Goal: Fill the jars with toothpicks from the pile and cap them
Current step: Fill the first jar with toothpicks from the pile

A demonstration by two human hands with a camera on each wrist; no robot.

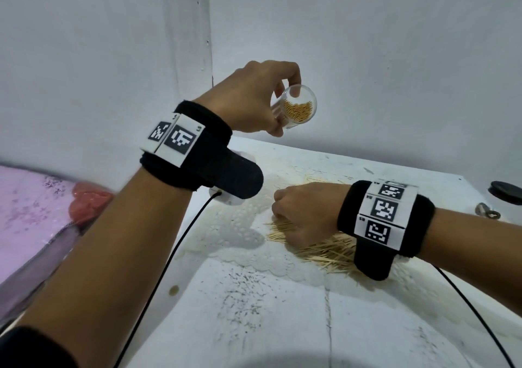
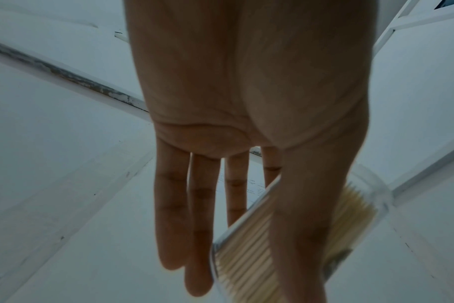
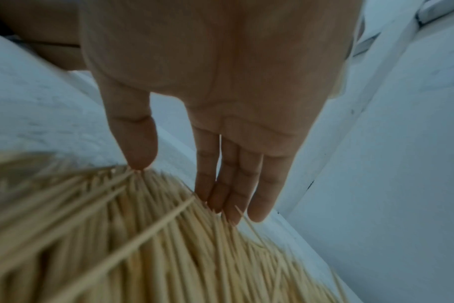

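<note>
My left hand (image 1: 284, 110) holds a clear jar (image 1: 300, 110) in the air above the far side of the white table (image 1: 282, 311), pinched between thumb and fingers. The jar is tilted with its open mouth towards me and is partly filled with toothpicks. In the left wrist view the thumb lies across the jar (image 2: 246, 256). The toothpick pile (image 1: 327, 250) lies on the table at the right. My right hand (image 1: 278, 212) is palm down over it. Its thumb and straight fingertips (image 3: 228, 213) touch the pile (image 3: 169, 246), and no bunch shows between them.
A white lace mat (image 1: 240, 226) lies under the pile's left side. A black round object (image 1: 505, 192) and a small metal item (image 1: 485, 211) sit at the far right edge. Pink cloth (image 1: 34, 206) and a red object (image 1: 87, 204) are left of the table. Walls stand close behind.
</note>
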